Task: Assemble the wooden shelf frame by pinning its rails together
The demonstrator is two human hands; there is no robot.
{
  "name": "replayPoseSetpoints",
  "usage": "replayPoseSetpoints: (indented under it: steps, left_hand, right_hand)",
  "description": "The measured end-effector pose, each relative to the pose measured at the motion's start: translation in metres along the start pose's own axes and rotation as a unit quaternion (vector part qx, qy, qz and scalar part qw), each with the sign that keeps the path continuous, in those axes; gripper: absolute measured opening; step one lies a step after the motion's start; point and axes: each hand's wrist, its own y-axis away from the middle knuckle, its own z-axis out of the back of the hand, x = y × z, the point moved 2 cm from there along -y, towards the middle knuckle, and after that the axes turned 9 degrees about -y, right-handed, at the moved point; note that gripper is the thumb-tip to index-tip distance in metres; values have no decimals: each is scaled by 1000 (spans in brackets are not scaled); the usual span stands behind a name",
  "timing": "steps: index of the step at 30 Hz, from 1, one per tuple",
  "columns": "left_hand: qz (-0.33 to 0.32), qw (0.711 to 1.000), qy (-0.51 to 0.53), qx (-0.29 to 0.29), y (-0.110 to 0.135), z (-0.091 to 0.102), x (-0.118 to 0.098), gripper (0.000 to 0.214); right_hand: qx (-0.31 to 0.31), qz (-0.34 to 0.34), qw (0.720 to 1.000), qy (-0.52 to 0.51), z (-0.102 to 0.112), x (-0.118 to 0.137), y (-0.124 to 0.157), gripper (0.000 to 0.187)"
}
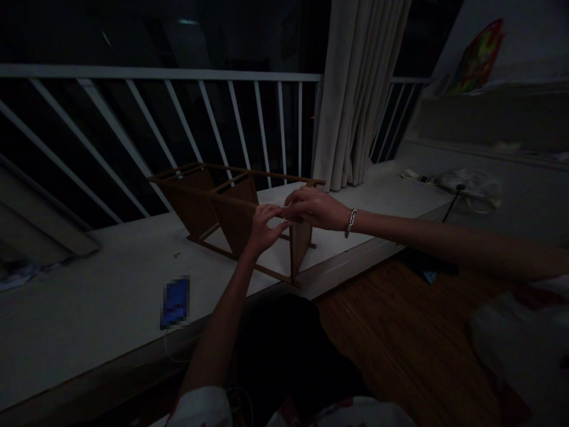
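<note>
Left hand (265, 228): fingers bent in a pinch on thin pale piece.
Right hand (313, 207): fingers closed on same piece, just beside the left's.
Thin pale piece (284, 220): between both hands' fingertips; too small to identify.
Wooden rack (232, 207): below and behind fingers, on ledge (128, 290).
Blue object (175, 301): left of fingers, pixelated.
Curtain (355, 89): beyond fingers, rightward.
White railing (178, 74): beyond fingers, behind rack.

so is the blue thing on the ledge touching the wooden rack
Apart: the head view shows a strip of white ledge between the blue thing and the wooden rack.
</note>
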Motion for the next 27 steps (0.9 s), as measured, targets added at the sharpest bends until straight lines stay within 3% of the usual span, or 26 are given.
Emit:
replayPoseSetpoints:
  steps: [7,15,21,27]
  left_hand:
    - [1,1000,7,2,-1,2,0,30]
    - [-1,1000,10,4,0,3,-2,34]
    - [-8,1000,15,1,0,3,-3,35]
    - [-1,1000,12,0,0,1,0,35]
  right_hand:
    - [1,-44,997,-61,2,2,14,31]
    - [19,-123,978,-169,19,4,17,27]
    - [3,-131,979,-156,16,-11,16,23]
    - [-33,-186,974,-124,10,-22,14,26]
